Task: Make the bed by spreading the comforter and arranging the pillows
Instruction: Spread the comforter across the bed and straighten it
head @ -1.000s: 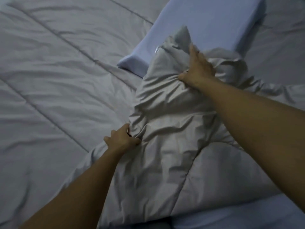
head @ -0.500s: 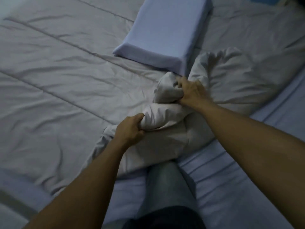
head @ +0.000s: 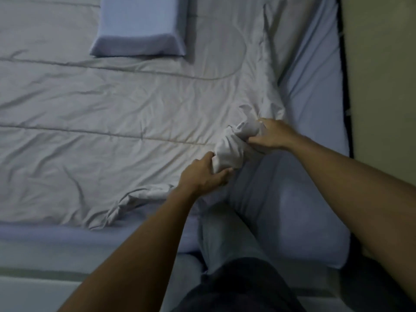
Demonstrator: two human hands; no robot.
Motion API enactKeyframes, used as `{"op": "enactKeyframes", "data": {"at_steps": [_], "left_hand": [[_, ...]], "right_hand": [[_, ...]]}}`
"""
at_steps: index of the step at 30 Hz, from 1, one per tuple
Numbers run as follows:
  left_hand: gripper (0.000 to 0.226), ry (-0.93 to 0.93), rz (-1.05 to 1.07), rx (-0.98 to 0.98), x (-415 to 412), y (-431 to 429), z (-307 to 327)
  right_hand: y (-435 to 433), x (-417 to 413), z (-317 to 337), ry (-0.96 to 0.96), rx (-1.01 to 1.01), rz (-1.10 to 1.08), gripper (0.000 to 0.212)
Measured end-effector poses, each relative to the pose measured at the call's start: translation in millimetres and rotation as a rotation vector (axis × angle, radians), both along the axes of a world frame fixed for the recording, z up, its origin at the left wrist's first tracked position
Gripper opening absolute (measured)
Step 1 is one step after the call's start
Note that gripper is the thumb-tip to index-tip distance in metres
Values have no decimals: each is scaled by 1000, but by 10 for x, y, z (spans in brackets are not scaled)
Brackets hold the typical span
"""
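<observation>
Grip: I have both hands clenched on one bunched corner of the comforter. My left hand is fisted round the lower end of the wad, thumb on top, and my right hand pinches the upper end, fingers curled into the folds.

Why held so: gathering the corner between two fists gives me a firm purchase on slippery fabric, I judge, so I can drag it toward the near right corner of the bed.

Comforter: grey and quilted, it lies mostly flat across the bed, creased. Its near edge is rumpled and short of the mattress side (needs a tug later).

Fitted sheet: the pale blue sheet lies bare down the right side and under my hands, so this corner is not yet covered.

Pillow: one blue pillow sits on top of the comforter at the far side, well apart from my hands.

Leg: my knee rests on the mattress just beside the wad, presumably for reach.

Stage: spreading nearly done, pillows to follow.
</observation>
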State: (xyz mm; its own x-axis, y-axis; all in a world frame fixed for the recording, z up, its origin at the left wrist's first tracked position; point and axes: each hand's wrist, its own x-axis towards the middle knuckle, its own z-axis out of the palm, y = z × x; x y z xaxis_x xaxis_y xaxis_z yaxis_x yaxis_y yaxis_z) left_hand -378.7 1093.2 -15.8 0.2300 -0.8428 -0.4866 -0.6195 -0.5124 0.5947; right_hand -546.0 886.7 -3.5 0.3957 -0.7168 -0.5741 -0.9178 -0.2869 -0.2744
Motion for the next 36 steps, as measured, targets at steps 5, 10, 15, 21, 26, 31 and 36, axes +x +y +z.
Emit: {"op": "enactKeyframes", "data": {"at_steps": [5,10,15,21,26,31,36], "left_hand": [[51,-81,-179,37,-598,9,-49],[39,5,-307,-8,-1073,69,-31],[35,0,-391,110,-1634,195,-89],[58,-219,-657,286,-2371,173,-114],[54,-273,-799,478,-2753,144,-195],[48,-149,-849,482,-2926,-78,-264],[44,-137,-890,356,-3104,-471,-312]], "right_hand": [[169,-902,226,-125,14,-140,66],[372,-1657,249,-219,50,-124,99],[626,-2461,59,-97,122,-42,60],[904,-3605,-24,112,215,-22,31],[1178,-4141,-169,-16,174,-83,28],[1537,-4448,-437,220,132,-16,49],[2062,-4599,-573,612,340,-234,53]]}}
